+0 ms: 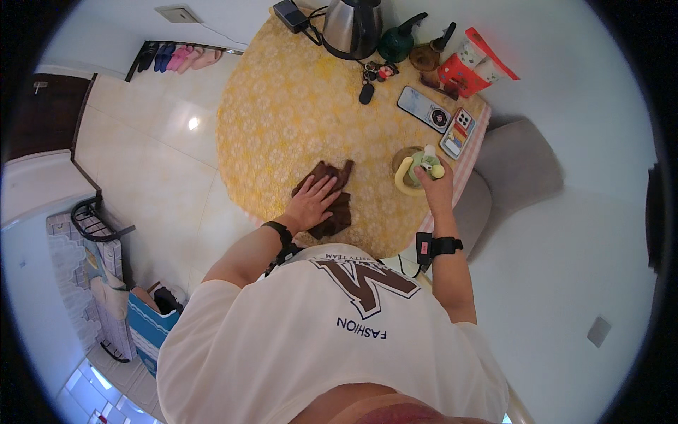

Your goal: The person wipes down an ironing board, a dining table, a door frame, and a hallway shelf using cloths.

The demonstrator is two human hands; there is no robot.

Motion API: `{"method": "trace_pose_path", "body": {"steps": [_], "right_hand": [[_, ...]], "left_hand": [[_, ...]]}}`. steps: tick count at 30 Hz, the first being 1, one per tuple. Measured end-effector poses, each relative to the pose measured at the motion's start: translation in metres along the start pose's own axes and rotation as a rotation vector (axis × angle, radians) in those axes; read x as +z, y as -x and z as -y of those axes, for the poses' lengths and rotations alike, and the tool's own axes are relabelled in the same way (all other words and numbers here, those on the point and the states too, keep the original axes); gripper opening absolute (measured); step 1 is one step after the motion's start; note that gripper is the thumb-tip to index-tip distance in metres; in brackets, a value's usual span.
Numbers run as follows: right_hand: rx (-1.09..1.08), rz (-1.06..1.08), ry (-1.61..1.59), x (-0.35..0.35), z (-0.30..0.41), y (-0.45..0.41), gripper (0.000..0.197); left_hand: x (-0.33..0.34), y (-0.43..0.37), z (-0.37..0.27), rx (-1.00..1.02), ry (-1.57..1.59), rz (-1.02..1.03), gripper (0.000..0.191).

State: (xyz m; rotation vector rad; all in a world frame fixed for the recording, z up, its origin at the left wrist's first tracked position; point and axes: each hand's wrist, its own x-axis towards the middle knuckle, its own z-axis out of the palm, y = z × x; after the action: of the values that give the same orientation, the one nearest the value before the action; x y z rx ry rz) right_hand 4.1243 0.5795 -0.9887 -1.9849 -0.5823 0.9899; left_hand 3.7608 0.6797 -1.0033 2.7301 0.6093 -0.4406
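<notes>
My left hand [311,204] lies flat with fingers spread on a crumpled dark brown cloth [339,216] near the front edge of the table. Farther right, my right hand [437,185] is wrapped around a pale green cup or bottle [422,160]. A yellow curved handle [401,177] and a small yellow knob are on this vessel. It is over a round brownish coaster or base [401,157], partly hidden beneath it. Under both lies a yellow flower-patterned tablecloth [280,116].
Along the back stand a steel kettle [347,29], green bottle [396,45], amber bottle [425,55] and red packet [466,74]. Keys [366,93] and two phones [424,108] [458,133] lie in front. A grey chair [522,153] adjoins the table's right side.
</notes>
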Motion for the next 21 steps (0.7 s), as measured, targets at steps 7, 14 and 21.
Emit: {"method": "trace_pose_path", "body": {"steps": [7, 14, 21], "right_hand": [[-0.632, -0.153, 0.631, 0.003, 0.081, 0.032, 0.107], [-0.506, 0.240, 0.850, 0.013, 0.094, 0.025, 0.112], [-0.435, 0.187, 0.883, 0.043, 0.109, 0.030, 0.107]], "left_hand": [[-0.009, 0.028, 0.096, -0.136, 0.007, -0.249, 0.052], [-0.011, 0.045, 0.118, -0.104, 0.050, -0.263, 0.048], [-0.007, 0.053, 0.129, -0.104, 0.060, -0.323, 0.049]]}}
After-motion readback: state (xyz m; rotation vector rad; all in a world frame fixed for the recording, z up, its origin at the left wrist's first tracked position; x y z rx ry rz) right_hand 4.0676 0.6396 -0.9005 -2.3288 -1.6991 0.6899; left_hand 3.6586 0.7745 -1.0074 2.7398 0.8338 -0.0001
